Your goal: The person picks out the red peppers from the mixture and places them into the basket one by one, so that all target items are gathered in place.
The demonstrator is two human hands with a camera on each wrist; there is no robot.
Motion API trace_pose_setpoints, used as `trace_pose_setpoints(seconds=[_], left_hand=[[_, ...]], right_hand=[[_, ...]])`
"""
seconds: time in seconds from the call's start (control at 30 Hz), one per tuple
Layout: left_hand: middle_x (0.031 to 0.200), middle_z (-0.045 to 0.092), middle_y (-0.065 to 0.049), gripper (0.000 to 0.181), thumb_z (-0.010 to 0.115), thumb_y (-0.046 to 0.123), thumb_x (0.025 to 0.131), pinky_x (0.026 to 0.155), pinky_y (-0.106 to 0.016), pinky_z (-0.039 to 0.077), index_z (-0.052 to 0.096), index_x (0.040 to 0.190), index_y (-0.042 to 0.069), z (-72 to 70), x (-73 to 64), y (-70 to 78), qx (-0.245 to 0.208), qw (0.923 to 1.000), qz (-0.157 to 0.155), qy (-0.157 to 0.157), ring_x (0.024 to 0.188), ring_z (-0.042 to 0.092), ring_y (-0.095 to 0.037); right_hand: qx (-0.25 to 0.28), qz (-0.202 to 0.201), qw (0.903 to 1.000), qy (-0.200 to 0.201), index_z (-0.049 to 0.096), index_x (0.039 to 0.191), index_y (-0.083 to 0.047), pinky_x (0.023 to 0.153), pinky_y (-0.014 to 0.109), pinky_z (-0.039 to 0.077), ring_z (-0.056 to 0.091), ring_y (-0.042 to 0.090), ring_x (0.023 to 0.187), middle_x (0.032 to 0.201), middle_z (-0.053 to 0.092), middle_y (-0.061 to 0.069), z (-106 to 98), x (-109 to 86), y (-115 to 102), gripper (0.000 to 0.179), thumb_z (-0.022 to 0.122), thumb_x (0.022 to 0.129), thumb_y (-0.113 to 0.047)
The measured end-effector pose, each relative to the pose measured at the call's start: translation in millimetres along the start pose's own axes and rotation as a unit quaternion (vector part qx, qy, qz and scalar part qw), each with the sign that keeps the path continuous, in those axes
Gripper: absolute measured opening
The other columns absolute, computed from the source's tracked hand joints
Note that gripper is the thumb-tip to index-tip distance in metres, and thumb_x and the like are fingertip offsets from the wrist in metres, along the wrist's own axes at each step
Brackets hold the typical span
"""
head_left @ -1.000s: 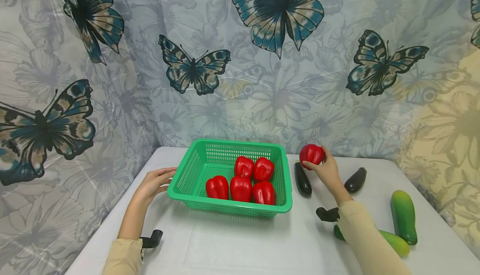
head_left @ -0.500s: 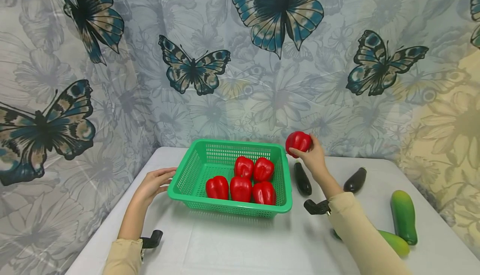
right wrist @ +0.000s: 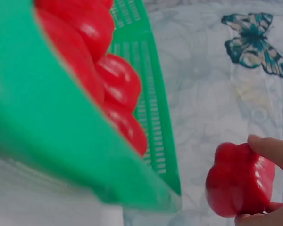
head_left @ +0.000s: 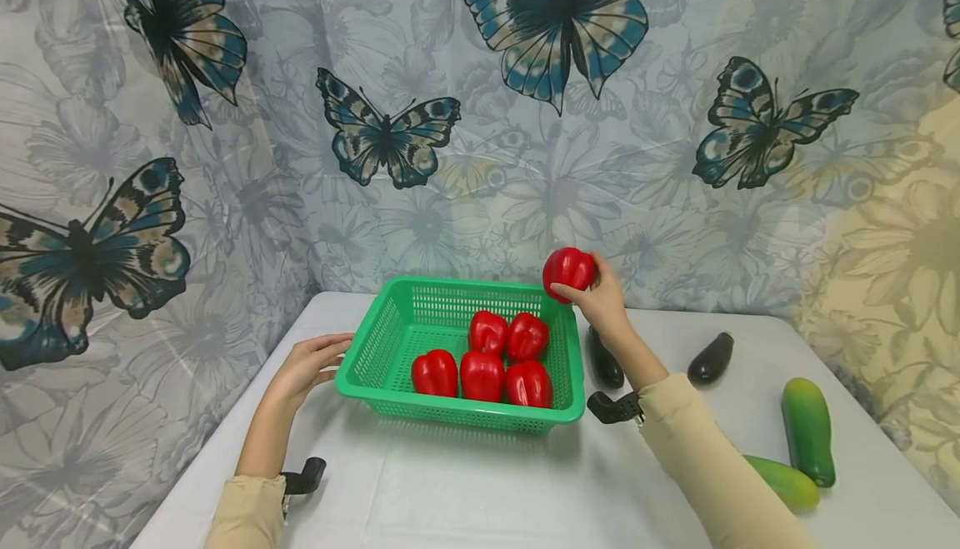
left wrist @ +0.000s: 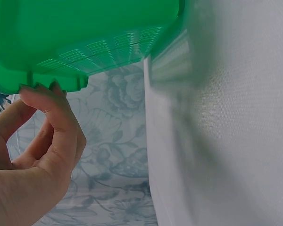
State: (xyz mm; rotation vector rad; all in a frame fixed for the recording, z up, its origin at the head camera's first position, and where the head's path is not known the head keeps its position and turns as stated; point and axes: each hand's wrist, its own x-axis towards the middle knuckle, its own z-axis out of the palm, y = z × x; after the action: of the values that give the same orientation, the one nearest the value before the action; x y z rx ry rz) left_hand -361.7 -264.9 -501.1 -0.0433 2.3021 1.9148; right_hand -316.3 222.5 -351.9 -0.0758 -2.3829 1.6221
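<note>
In the head view my right hand point(head_left: 602, 295) holds a red bell pepper point(head_left: 567, 274) above the far right corner of the green basket point(head_left: 457, 407). The right wrist view shows thumb and fingers on opposite sides of this bell pepper point(right wrist: 238, 181), which is apart from the basket. Several other red bell peppers point(head_left: 482, 376) sit in the basket's right and front part. My left hand point(head_left: 303, 370) is at the basket's left side. Its fingertips touch the outside of the basket's rim point(left wrist: 56, 81) in the left wrist view.
On the white table point(head_left: 450, 482), right of the basket, lie a dark eggplant point(head_left: 604, 361), partly hidden by my right arm, and another eggplant point(head_left: 711, 359). Farther right are a green cucumber-like vegetable point(head_left: 807, 432) and a lighter one point(head_left: 783, 482). Butterfly-patterned cloth point(head_left: 480, 216) hangs behind.
My right hand has carried the bell pepper left and slightly up, from above the eggplant to the basket's far right corner. The left hand and basket have stayed in place.
</note>
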Motion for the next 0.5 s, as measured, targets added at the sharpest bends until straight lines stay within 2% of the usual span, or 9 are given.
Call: trace_pose_setpoints(seconds=[0.5], left_hand=[[0.13,0.061,-0.005,0.065,0.075,0.057,0.077,0.086,-0.037,0.058,0.064,0.127,0.018,1.8,3.1,-3.3,0.004,0.9999,0.006,0.01,0.108,0.064,-0.022]], right_hand=[[-0.008,0.02,0.9987,-0.046,0.013,0.157,-0.008,0.115,0.047,0.037,0.03,0.033,0.147,0.158,0.029,0.018,36.7,-1.5,-16.9,0.092,0.072,0.088,-0.019]])
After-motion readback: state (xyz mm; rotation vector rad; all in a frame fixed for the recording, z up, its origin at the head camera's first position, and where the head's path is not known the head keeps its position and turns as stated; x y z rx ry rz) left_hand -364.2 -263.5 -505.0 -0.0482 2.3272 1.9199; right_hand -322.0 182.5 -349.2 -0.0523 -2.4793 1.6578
